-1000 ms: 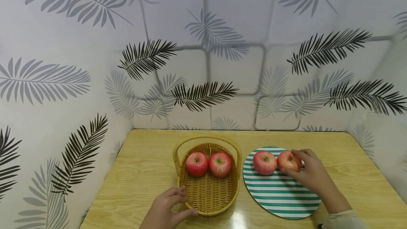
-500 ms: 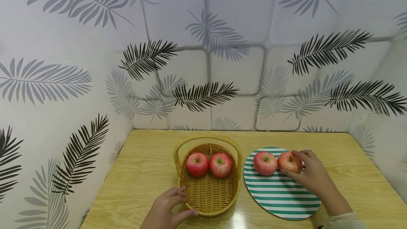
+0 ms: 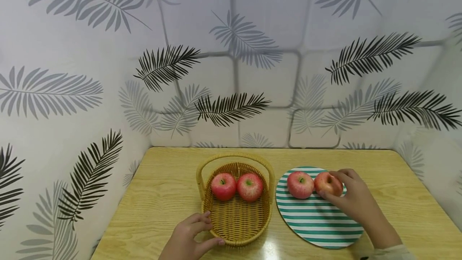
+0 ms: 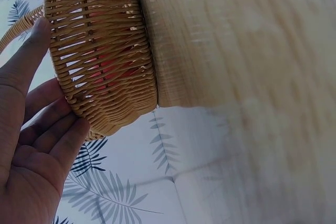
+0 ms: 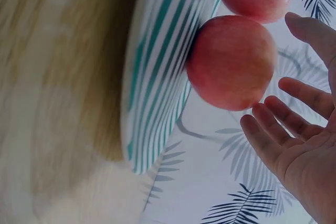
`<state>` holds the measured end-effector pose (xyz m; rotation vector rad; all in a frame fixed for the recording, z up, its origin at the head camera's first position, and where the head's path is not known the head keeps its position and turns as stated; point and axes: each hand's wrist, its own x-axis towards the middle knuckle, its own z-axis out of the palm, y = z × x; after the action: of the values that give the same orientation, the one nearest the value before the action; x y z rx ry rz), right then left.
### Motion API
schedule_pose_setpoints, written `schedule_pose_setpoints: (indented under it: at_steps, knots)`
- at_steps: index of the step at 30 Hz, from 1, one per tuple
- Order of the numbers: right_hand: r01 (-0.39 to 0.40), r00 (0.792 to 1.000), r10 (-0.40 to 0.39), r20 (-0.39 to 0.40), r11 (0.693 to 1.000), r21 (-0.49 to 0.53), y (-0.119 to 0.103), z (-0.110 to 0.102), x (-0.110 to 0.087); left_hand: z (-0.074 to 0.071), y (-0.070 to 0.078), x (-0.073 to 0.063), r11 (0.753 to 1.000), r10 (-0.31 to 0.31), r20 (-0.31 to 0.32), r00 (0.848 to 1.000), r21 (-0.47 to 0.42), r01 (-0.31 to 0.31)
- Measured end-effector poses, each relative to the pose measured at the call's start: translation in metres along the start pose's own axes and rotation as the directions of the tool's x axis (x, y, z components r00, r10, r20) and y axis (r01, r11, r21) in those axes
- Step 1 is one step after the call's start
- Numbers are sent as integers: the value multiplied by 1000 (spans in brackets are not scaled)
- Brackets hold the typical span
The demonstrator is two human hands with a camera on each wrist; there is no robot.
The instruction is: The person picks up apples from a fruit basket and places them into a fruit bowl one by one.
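Note:
My left hand (image 3: 189,236) rests against the near left rim of a wicker basket (image 3: 238,222) with an arched handle. In the left wrist view its thumb and fingertips are spread along the basket's rim, not wrapped round it. Two red apples (image 3: 223,186) sit side by side at the basket's far end. My right hand (image 3: 355,200) is spread over the right-hand apple (image 3: 326,185) on a round green-and-white striped mat (image 3: 321,226). In the right wrist view the fingertips just meet that apple's edge and the thumb stands off it. Another apple (image 3: 300,185) is to its left.
A light wooden table (image 3: 155,183) carries the basket and, to its right, the mat. Behind and beside the table are pale walls (image 3: 267,79) with a dark and grey leaf pattern. The basket's handle (image 3: 234,155) arches over its far end.
The apple under my right hand appears slightly turned, its stem hollow looking different. Both hands keep nearly the same place, and the basket and the other apples stay put.

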<state>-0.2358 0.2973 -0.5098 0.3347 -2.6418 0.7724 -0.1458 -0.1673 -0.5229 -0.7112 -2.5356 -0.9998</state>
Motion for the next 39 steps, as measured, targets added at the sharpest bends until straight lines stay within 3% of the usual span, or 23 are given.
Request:
schedule_pose_setpoints:
  at_steps: [16,26,39]
  knots:
    - [30,999,-31,45,999,34,-38,-4,-5,-1,3,1,1000,-8,1,1000,-3,8]
    - [105,994,-107,26,993,51,-59,-5,-10,-1,3,1,1000,-15,12,1000,-4,15]
    - [142,988,-146,53,988,61,-84,3,-19,-3,4,2,1000,-4,7,1000,-12,4]
